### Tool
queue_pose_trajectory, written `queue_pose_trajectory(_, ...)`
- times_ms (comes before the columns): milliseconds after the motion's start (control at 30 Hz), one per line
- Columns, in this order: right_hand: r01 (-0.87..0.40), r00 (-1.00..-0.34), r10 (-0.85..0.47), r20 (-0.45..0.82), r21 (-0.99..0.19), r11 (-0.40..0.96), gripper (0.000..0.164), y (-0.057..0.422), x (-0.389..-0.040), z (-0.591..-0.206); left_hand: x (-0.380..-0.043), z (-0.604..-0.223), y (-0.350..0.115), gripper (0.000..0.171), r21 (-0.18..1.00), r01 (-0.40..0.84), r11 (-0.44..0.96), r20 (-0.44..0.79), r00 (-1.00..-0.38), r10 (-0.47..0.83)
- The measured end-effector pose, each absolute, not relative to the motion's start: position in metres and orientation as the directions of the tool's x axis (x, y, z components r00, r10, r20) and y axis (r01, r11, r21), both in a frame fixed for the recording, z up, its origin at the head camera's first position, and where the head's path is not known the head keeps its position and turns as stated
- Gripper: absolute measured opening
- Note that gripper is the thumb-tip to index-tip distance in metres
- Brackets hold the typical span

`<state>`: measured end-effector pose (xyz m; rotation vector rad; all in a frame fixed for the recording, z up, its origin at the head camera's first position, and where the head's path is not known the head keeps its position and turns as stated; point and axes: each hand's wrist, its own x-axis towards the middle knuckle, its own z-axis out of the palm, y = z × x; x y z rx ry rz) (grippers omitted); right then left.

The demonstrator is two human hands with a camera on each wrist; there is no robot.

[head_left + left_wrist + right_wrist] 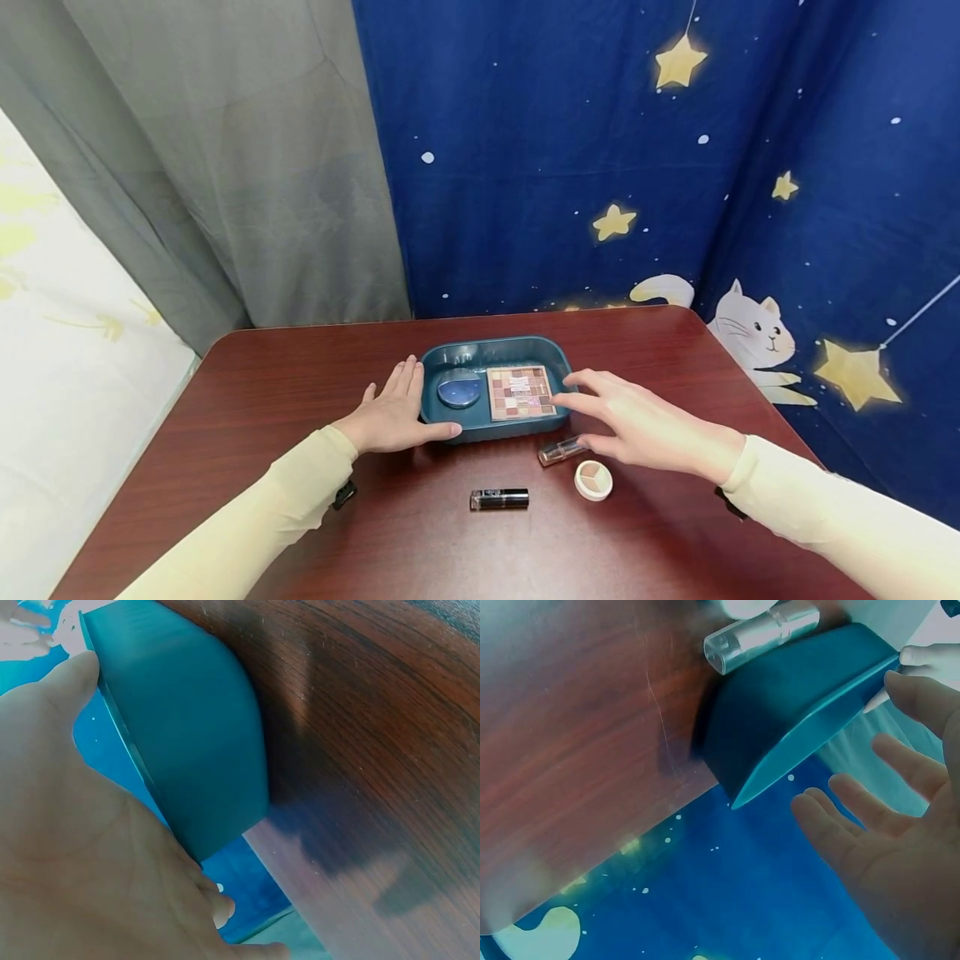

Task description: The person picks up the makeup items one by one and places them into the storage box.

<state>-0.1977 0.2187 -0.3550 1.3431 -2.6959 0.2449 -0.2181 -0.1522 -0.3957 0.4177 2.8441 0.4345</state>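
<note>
A dark teal plastic tray [495, 432] sits on the table, holding a round blue-lidded case [459, 392] and a square eyeshadow palette [520, 392]. My left hand [390, 417] rests against the tray's left end with fingers stretched out and thumb at the front rim. Over the right end hovers my right hand [637, 417], its fingers spread and slightly bent, holding nothing. In the right wrist view its thumb is close to the tray rim [802, 724]; whether they touch I cannot tell. Below that hand lies a clear-capped tube [558, 452], partly hidden by the thumb.
In front of the tray lie a black lipstick-like tube [499, 499] and a round white three-colour makeup pot [593, 481]. The reddish-brown wooden table [315, 367] ends behind the tray, where a grey curtain [300, 208] and a blue starry curtain [525, 167] hang.
</note>
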Motion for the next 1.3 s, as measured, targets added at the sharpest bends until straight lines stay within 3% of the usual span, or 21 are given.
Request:
queue_pose_trajectory(467,-0.772,-0.635,-0.739,0.223,-0.158,0.616,0.052,0.239,-0.16,-0.381,-0.218,-0.396,-0.151,0.129,0.325,0.238,0.915,-0.181,-0.934,0.308)
queue_pose_trajectory(700,-0.743,-0.663,-0.737,0.128,-0.233,0.628,0.049,0.239,-0.147,-0.406,-0.218,-0.396,-0.151,0.129,0.326,0.233,0.916,-0.186,-0.935,0.303)
queue_pose_trajectory(1033,-0.783,-0.615,-0.775,0.149,-0.237,0.576,0.044,0.239,-0.142,-0.421,-0.218,-0.397,-0.151,0.128,0.318,0.239,0.917,-0.186,-0.933,0.308)
queue_pose_trajectory(1300,-0.781,-0.623,-0.755,0.206,-0.224,0.583,0.048,0.238,-0.145,-0.425,-0.217,-0.394,-0.151,0.128,0.32,0.234,0.918,-0.188,-0.934,0.304)
